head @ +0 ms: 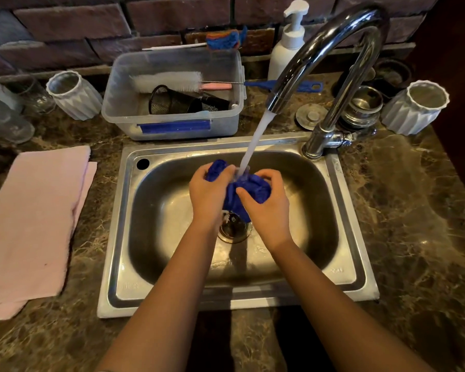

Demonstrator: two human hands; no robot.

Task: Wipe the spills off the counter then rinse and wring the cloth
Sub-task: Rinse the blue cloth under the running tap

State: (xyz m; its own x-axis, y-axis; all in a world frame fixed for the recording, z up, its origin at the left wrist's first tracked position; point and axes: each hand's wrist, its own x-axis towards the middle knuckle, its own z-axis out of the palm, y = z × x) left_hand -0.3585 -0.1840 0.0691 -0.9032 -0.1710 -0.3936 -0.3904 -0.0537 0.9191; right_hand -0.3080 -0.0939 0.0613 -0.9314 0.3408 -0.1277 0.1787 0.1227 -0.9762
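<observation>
A bunched blue cloth point(255, 190) is held over the middle of the steel sink point(172, 267), above the drain point(232, 229). My left hand point(208, 196) grips its left part, with a blue end sticking out past the fingers. My right hand point(266, 202) grips its right part. Water point(255, 140) runs from the chrome tap point(333, 49) and lands on the cloth between my hands. The dark marble counter point(414, 210) surrounds the sink.
A pink towel point(32, 224) lies on the counter left of the sink. Behind the sink stand a clear plastic tub point(172, 124) with brushes, a white pump bottle point(287, 47), white ribbed cups point(73, 95) point(416, 108) and glassware point(6, 116) at the far left.
</observation>
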